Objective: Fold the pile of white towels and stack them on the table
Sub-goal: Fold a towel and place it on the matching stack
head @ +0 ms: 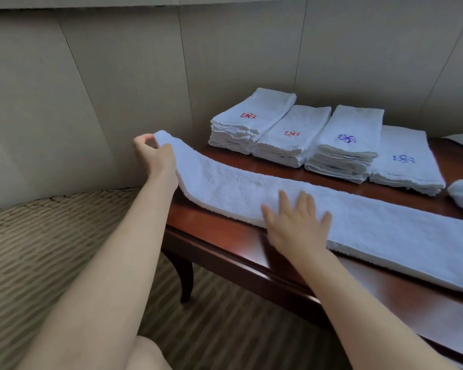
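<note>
here, left hand (155,153) lifting towel (251,193) (monograms unreadable)

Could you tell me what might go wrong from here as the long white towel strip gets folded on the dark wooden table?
The left hand pinches the end of the long white terry towel strip out past the corner of the dark red-brown wooden table; a slip could drop that end towards the floor. Only the flat right hand pins the strip, so it may skew. Swinging the end over might brush the four stacks of folded white towels behind.
</note>
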